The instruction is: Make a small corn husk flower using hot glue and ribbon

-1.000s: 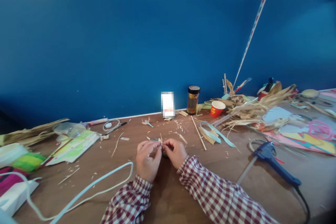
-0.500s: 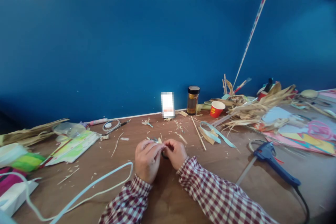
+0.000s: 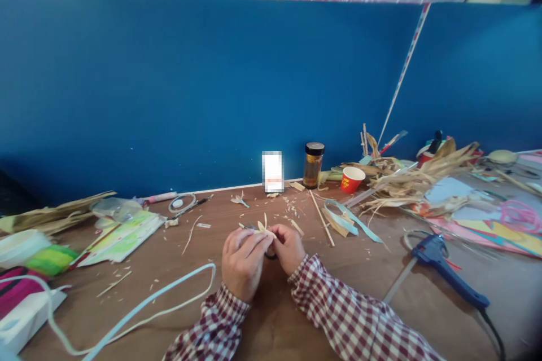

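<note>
My left hand (image 3: 245, 262) and my right hand (image 3: 288, 248) meet at mid-table, fingertips pinched together. Between them is a small pale husk flower (image 3: 264, 224), its thin petal-like pieces pointing up past the fingers. Most of it is hidden by my fingers. Just behind the left fingers a bit of dark metal shows, and a black loop (image 3: 271, 256) peeks out under the right hand; these look like parts of scissors, mostly covered. Further back lies another small pale flower-like piece (image 3: 239, 199) with a bluish stem.
A blue glue gun (image 3: 451, 271) lies at the right. Behind stand a brown jar (image 3: 313, 166) and a red paper cup (image 3: 352, 180), beside dried corn husks (image 3: 440, 166). A pale blue ribbon (image 3: 345, 217) and a thin stick (image 3: 322, 219) lie nearer. A white cable (image 3: 152, 300) loops at left.
The view has tilted up slightly, so everything sits a little lower and to the right. More of the pale petals shows above my fingertips. Both hands keep their pinch.
</note>
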